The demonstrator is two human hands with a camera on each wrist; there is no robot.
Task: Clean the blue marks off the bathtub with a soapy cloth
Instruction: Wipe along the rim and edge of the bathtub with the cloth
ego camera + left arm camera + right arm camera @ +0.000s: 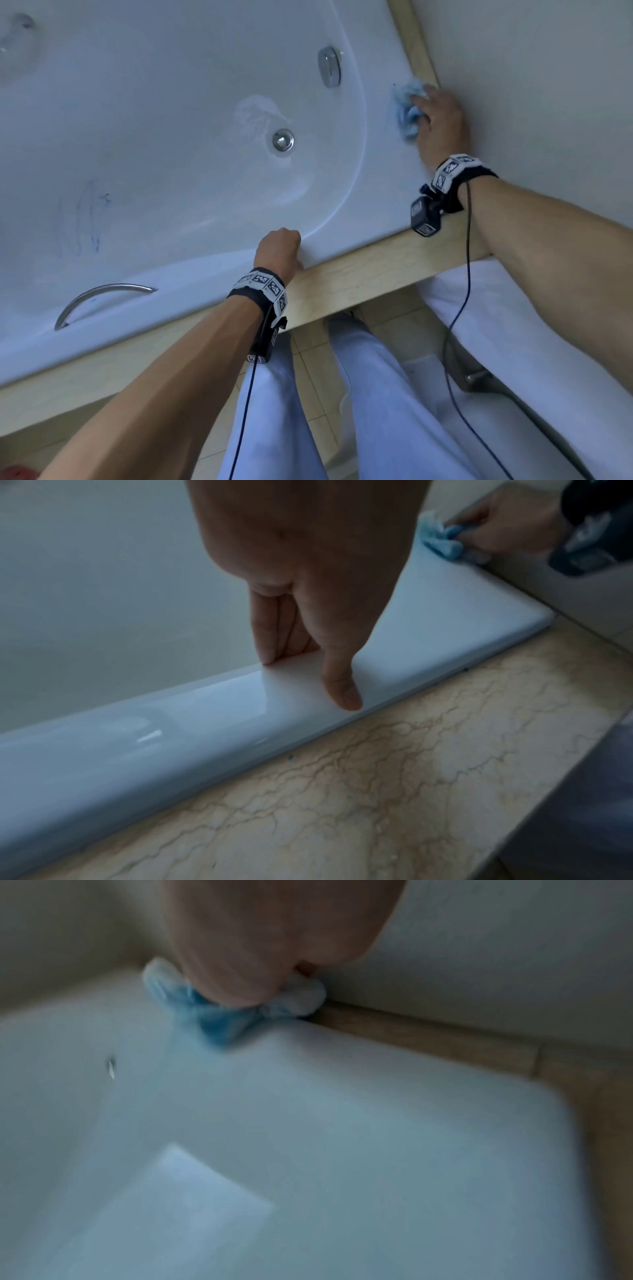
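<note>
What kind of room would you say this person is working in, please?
Most likely a bathroom. A white bathtub fills the view, with a round drain in its floor and a metal grab handle on its near side. The right hand holds a cloth on the tub's rim.

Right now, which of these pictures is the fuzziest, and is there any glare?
The right wrist view is fuzziest: the cloth and right hand smear. The left wrist view is sharper, with glare streaks on the bathtub rim beside the left hand. The head view is dim, bluish and bent at its edges.
</note>
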